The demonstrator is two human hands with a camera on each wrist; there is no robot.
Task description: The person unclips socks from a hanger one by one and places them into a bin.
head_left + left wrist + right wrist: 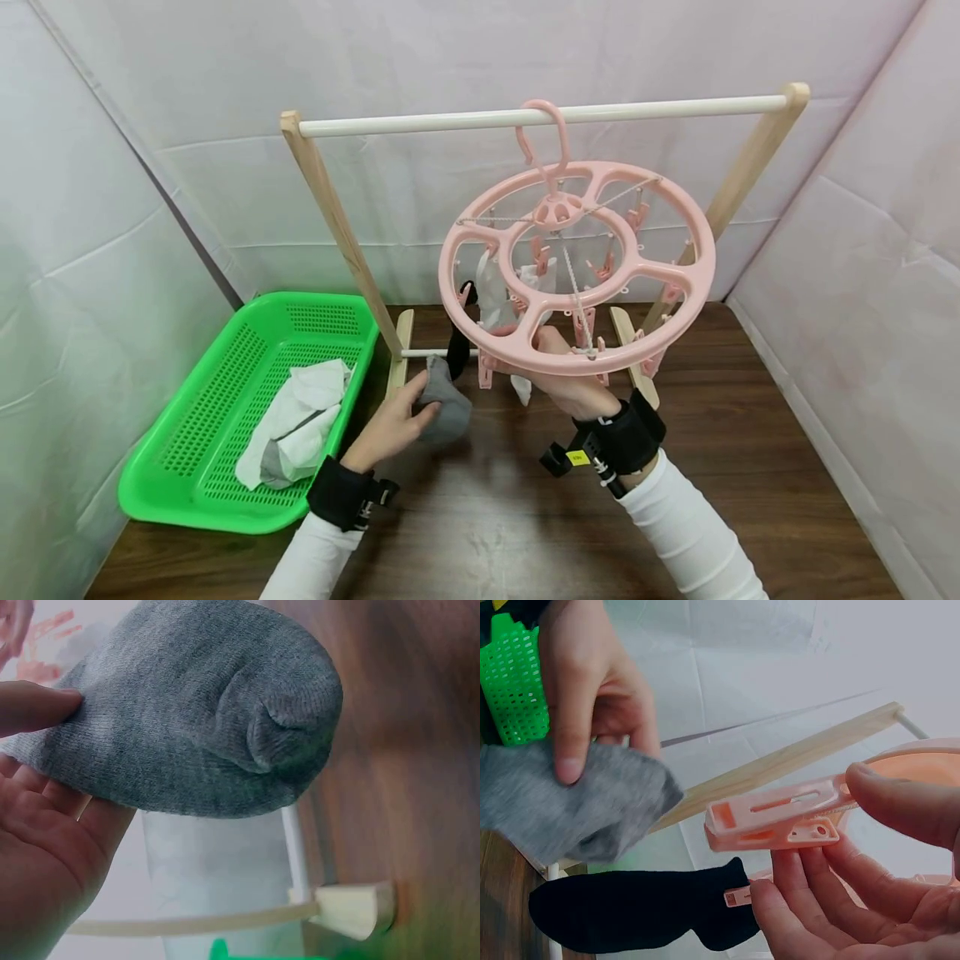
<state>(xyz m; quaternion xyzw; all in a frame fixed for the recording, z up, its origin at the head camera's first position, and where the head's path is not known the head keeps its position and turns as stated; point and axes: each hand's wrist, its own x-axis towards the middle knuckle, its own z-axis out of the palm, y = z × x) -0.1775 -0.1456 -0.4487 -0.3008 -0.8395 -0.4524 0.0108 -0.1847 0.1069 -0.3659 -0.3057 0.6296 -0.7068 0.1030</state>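
Note:
My left hand [393, 423] pinches a grey sock [447, 408] between thumb and fingers, below the left side of the round pink clip hanger [701, 287]. The sock's toe end bulges toward the camera in the left wrist view. My right hand [870, 892] pinches a pink clothespin [772, 814] by its handle end; in the head view the hanger's ring partly hides that hand. A black sock [637, 911] hangs from another pink clip close beside it. The grey sock and the pinched clothespin are apart.
A white rod [450, 122] on wooden posts carries the hanger by its hook. White cloth pieces [491, 292] hang under the ring. At the left, a green basket [187, 508] holds white and grey fabric [300, 417]. White curtain walls surround the dark wooden table [750, 467].

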